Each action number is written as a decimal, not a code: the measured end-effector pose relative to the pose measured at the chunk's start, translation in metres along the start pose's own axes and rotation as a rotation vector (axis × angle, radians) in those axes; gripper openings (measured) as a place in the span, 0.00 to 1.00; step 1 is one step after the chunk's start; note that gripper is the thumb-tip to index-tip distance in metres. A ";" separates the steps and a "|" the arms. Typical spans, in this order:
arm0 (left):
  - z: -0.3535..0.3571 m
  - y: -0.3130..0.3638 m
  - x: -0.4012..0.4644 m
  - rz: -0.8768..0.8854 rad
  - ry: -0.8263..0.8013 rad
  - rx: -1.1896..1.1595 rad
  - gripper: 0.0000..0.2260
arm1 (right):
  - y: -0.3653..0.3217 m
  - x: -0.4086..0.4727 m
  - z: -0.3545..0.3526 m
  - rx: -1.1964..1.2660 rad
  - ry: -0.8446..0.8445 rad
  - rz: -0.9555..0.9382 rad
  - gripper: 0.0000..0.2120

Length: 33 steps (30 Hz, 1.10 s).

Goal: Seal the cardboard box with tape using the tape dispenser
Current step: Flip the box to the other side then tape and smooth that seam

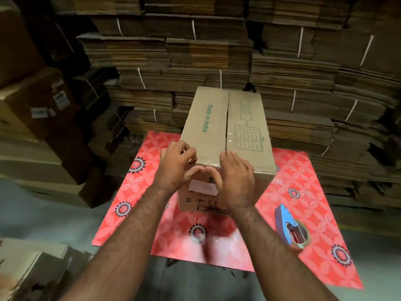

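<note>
Cardboard box [225,131] standing on a surface [303,183] under a red floral cloth, top flaps folded shut and meeting along a centre seam, "Made in India" printed in green on the left flap, a line diagram on the right one. Small pale label [202,187] stuck on the near side face, partly hidden by the hands.

Left hand [176,168] at the box's near top edge, left of the seam, fingers [184,148] curled and slightly apart, tips touching the flap by the edge (whether anything is pinched under them cannot be told). Right hand [237,177] laid over the near edge just right of the seam, fingers [227,157] close together and fairly straight, resting flat on the flap. Thumbs of both hands nearly meeting against the front face below the edge.

Blue tape dispenser [290,227] lying on the cloth to the right of the box, near the right forearm, well apart from both hands, a roll of tape mounted in it.

Behind the surface, tall stacks of flattened cartons [195,51] tied with white straps. Assembled brown boxes [39,109] piled at the left.
</note>
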<state>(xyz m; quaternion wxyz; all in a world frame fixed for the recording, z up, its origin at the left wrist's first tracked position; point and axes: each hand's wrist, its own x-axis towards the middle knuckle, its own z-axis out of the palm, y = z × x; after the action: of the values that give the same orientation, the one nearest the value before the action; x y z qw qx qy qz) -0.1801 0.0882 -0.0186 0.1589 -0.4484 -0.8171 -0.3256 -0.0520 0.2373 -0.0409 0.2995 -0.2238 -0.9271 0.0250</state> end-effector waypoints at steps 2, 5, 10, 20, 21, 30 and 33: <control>0.000 -0.005 0.001 0.007 -0.012 -0.082 0.19 | 0.007 -0.004 0.006 -0.025 -0.021 -0.048 0.26; -0.009 -0.011 -0.001 0.067 -0.041 -0.122 0.11 | 0.020 -0.005 0.005 0.030 -0.048 -0.097 0.26; -0.020 -0.030 -0.011 -0.023 -0.014 -0.223 0.14 | -0.003 0.001 -0.003 0.066 0.027 0.016 0.28; -0.020 -0.044 -0.017 0.097 -0.005 -0.245 0.07 | -0.022 0.001 0.022 -0.025 0.005 -0.182 0.21; -0.019 -0.040 -0.019 0.132 0.007 -0.204 0.10 | -0.024 0.000 0.020 -0.029 0.000 -0.184 0.22; 0.007 -0.035 -0.033 0.237 0.021 -0.062 0.19 | 0.003 -0.013 0.005 -0.102 0.017 -0.160 0.22; 0.011 -0.035 -0.033 0.260 0.046 -0.029 0.24 | 0.030 -0.020 -0.003 -0.131 0.022 -0.146 0.27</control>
<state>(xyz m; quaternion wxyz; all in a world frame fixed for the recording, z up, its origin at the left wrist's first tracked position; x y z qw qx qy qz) -0.1910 0.0610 -0.0584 0.2118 -0.5453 -0.7434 -0.3242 -0.0237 0.2553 -0.0547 0.2956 -0.1751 -0.9372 -0.0599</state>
